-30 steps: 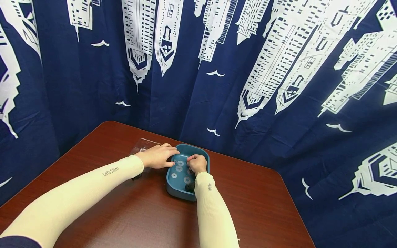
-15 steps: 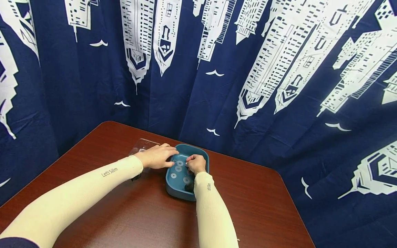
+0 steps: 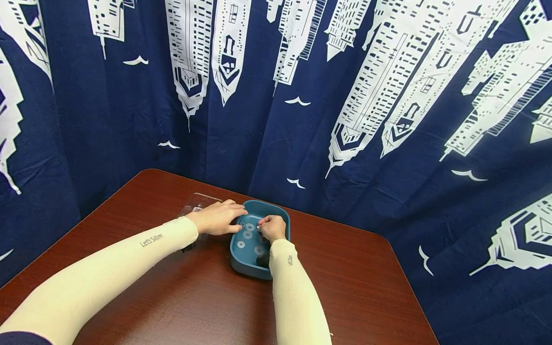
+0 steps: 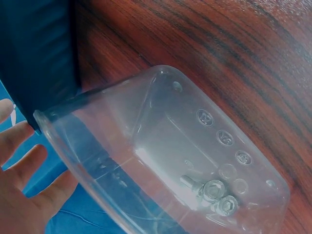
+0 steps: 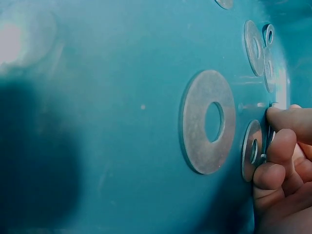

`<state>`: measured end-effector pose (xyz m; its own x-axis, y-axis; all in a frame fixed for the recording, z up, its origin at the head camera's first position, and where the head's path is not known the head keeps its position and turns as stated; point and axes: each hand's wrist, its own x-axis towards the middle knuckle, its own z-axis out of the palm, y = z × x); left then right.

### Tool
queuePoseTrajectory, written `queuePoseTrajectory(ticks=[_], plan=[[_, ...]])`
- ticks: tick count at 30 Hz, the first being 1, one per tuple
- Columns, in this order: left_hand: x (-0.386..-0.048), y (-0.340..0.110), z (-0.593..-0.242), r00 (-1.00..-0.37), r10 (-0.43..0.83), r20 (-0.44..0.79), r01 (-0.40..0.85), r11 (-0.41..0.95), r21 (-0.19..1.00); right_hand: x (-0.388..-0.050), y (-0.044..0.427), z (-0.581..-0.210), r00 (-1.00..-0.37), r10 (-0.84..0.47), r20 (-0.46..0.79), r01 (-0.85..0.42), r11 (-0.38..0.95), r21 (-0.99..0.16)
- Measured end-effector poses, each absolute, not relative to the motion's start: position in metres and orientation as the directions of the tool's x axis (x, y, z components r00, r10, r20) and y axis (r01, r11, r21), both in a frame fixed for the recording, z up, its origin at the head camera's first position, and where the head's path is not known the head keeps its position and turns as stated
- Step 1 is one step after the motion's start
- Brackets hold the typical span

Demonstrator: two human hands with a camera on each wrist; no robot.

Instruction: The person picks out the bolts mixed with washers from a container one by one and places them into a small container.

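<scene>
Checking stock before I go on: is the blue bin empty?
Not empty: several metal washers lie in the blue bin, seen in the head and right wrist views.

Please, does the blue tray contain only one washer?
No, several flat metal washers lie on the bottom of the blue tray.

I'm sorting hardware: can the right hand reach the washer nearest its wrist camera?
Probably yes: the right hand is inside the blue bin, where nothing covers the washer, though this hand seems to pinch something.
</scene>
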<state>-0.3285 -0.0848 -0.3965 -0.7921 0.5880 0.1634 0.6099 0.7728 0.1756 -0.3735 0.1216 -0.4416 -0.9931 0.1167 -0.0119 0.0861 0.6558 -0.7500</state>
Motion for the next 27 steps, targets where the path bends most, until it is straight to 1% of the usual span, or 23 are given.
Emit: queuePoseTrajectory(ticks=[7, 14, 27], plan=[[-0.3289, -0.0851, -0.3978, -0.802, 0.578, 0.147, 0.597, 0.781, 0.186, -0.372, 0.1204, -0.4407, -0.994, 0.11, -0.007, 0.078, 0.657, -0.75], [-0.3299, -0.0851, -0.3996, -0.8, 0.58, 0.154, 0.6, 0.778, 0.189, -0.3733, 0.1191, -0.4408, -0.992, 0.119, -0.035, 0.105, 0.66, -0.744], [-0.3272, -0.0842, -0.397, -0.79, 0.59, 0.165, 0.612, 0.771, 0.174, -0.3753, 0.1211, -0.4416, -0.995, 0.096, -0.036, 0.091, 0.67, -0.737]])
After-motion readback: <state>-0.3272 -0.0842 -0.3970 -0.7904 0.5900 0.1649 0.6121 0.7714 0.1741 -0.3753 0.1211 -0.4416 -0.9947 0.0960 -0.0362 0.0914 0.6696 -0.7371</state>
